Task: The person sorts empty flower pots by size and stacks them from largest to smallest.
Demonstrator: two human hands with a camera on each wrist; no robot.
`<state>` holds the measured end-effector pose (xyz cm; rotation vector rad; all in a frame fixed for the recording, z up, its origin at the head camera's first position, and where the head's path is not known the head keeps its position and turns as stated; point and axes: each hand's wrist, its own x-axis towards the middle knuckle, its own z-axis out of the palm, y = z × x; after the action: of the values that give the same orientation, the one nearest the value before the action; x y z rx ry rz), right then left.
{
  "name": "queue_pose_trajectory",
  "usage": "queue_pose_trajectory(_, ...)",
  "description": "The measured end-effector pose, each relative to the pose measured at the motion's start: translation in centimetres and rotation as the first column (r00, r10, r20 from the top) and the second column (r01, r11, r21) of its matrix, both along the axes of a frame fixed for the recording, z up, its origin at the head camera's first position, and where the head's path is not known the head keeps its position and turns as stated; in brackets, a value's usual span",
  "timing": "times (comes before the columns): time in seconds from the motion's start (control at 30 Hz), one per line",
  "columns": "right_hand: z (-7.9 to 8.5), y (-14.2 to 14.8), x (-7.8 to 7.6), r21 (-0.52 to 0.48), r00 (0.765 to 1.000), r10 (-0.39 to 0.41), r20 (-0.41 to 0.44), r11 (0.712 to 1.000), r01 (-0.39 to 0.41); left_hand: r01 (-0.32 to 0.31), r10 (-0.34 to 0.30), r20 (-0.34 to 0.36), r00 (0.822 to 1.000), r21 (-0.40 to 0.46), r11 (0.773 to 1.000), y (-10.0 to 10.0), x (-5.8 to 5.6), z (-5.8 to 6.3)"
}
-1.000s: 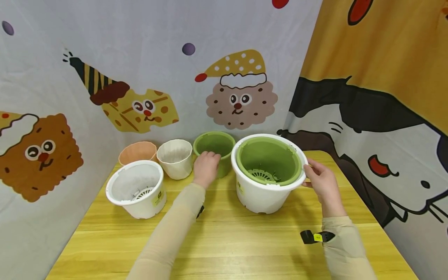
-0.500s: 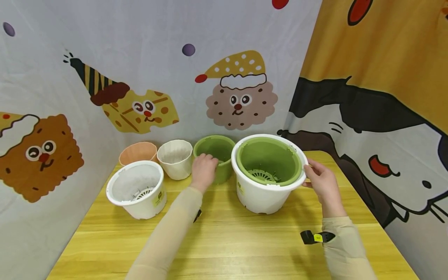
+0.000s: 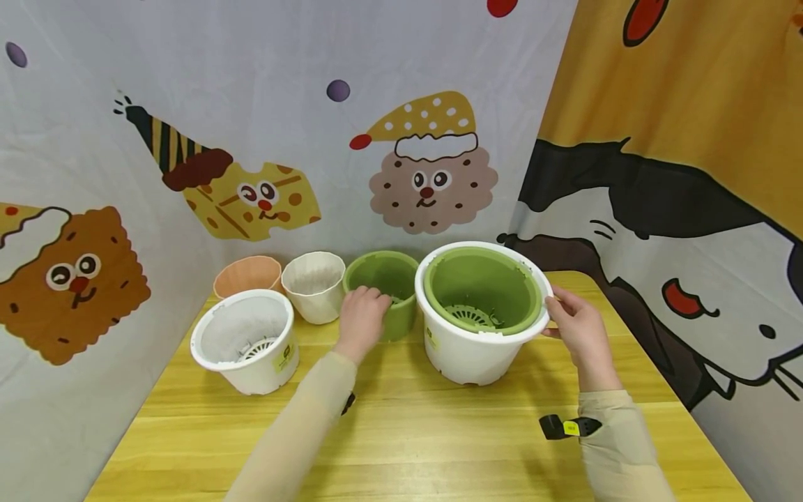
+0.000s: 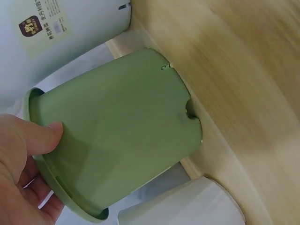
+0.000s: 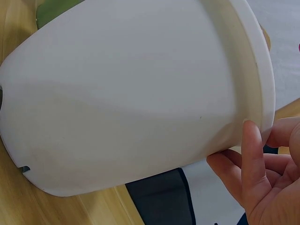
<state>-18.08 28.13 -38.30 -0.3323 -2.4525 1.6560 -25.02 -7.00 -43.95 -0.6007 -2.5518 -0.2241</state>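
Observation:
My left hand [image 3: 364,321] pinches the near-left rim of a green flowerpot [image 3: 398,321], thumb outside the wall and fingers over the rim. In the left wrist view this green pot [image 4: 117,126] shows a notched base close to the wood. To its right stands a large white flowerpot [image 3: 467,359] with a second green pot [image 3: 483,279] nested inside, its slotted bottom showing. My right hand [image 3: 580,335] grips the right rim of the white pot; in the right wrist view the thumb and fingers [image 5: 253,159] hold the rim of that white pot [image 5: 131,93] from both sides.
On the left of the wooden table [image 3: 401,446] stands another white pot [image 3: 251,373]. Behind it are an orange pot [image 3: 247,273] and a cream fluted pot [image 3: 316,300]. A printed curtain [image 3: 282,104] hangs right behind the row.
My left hand has drawn the green pot slightly toward me, so it sits a little lower in the view. The right hand and the white pot have stayed in place.

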Motion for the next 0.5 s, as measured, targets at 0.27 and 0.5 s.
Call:
queue_pose_trajectory(0.27, -0.1, 0.0, -0.1, -0.001, 1.0, -0.005, -0.001, 1.0, 0.005, 0.037, -0.035, -0.024, 0.999, 0.045, 0.998, -0.5, 1.7, 0.1)
queue_pose_trajectory(0.5, -0.1, 0.0, 0.0, -0.002, 1.0, 0.008, -0.017, 1.0, -0.008, 0.106, -0.096, -0.098, 0.991, 0.102, 0.989, -1.3, 2.7, 0.1)
